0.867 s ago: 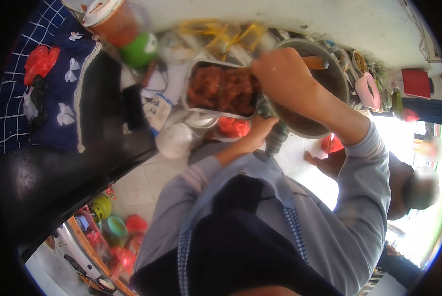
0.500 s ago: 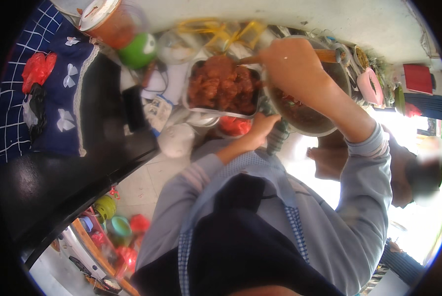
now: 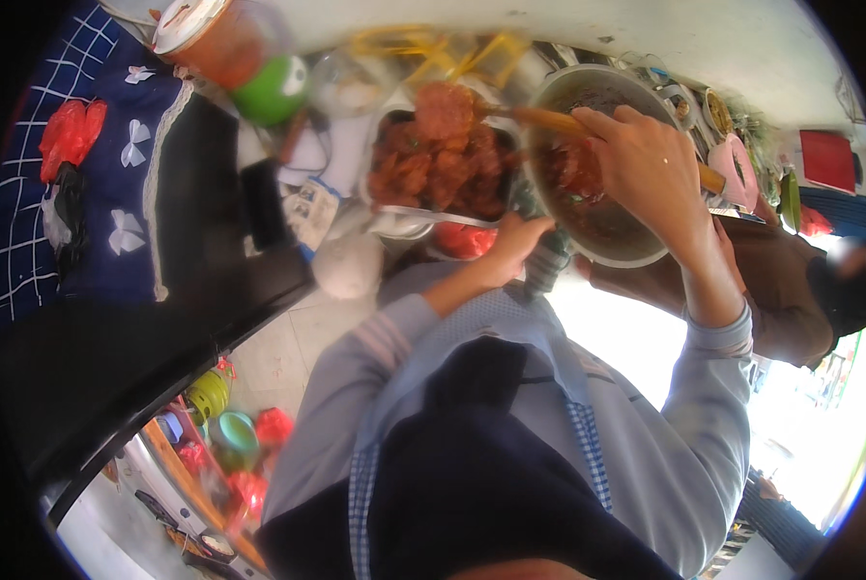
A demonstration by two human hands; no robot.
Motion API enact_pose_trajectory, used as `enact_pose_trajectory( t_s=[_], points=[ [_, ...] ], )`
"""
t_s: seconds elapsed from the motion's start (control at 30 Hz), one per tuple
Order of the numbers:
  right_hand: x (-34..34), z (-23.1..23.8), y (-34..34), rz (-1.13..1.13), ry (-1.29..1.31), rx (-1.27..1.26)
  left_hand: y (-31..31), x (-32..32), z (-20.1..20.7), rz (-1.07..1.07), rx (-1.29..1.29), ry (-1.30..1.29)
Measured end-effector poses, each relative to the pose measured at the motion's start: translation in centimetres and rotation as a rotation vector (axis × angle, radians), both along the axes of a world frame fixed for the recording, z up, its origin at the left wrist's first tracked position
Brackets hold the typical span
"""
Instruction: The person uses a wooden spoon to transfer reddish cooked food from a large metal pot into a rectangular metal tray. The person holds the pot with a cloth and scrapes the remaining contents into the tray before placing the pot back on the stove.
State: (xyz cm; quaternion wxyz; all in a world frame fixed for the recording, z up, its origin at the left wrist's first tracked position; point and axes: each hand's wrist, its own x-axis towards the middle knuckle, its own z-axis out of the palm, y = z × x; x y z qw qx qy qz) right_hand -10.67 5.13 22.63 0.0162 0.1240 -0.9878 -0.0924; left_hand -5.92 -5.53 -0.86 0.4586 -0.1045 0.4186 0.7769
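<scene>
My right hand (image 3: 646, 164) is closed around the wooden handle (image 3: 546, 118) of a spoon or ladle. Its head, heaped with reddish-brown food (image 3: 447, 111), hangs over the far part of a rectangular tray. Saucy reddish-brown pieces (image 3: 438, 174) that look like meat fill this tray, whose pale rim (image 3: 383, 211) shows at the front. Right of it stands a large round pot (image 3: 636, 259), with dark red sauce and pieces inside, partly behind my right hand. My left hand (image 3: 518, 246) grips a grey-green striped cloth (image 3: 546, 263) by the pot's near left side.
A red plastic bag (image 3: 465, 240) sits just below the tray. Left are a black phone-like slab (image 3: 262, 203), a white rounded bundle (image 3: 348, 266) and a green ball-shaped thing (image 3: 271, 92). Yellow racks (image 3: 496, 60) stand behind. Another person in brown (image 3: 762, 280) is close at right.
My right hand has moved right, away from the tray and across the pot, exposing more of the wooden handle. The loaded head shifted slightly right and up. The other person has shifted at right.
</scene>
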Motion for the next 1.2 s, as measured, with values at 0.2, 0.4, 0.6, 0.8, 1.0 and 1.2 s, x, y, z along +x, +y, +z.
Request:
enact_pose_trajectory(
  t_s=[0.2, 0.4, 0.6, 0.8, 1.0, 1.2],
  points=[
    [1.9, -2.7, 0.1, -0.008, 0.071, -0.148, 0.4, 0.1, -0.1, 0.095, 0.001, -0.031],
    [1.4, -3.0, 3.8, -0.093, -0.151, -0.415, 0.5, 0.2, 0.1, 0.116, -0.058, -0.058],
    [1.3, 0.1, 11.2, -0.26, -0.232, -0.24, 0.2, 0.1, 1.9, 0.111, -0.046, -0.127],
    [2.8, -1.5, 15.6, -0.426, -0.349, 0.355, 0.5, 0.3, 1.5, 0.143, -0.153, -0.204],
    [3.7, -6.3, 18.4, -0.487, -0.483, 0.215, 0.7, 0.6, 0.0, 0.183, -0.21, -0.226],
    [5.5, -8.9, 19.4, -0.507, -0.394, -0.144, 0.3, 0.0, -1.6, 0.071, -0.075, -0.199]
  ],
)
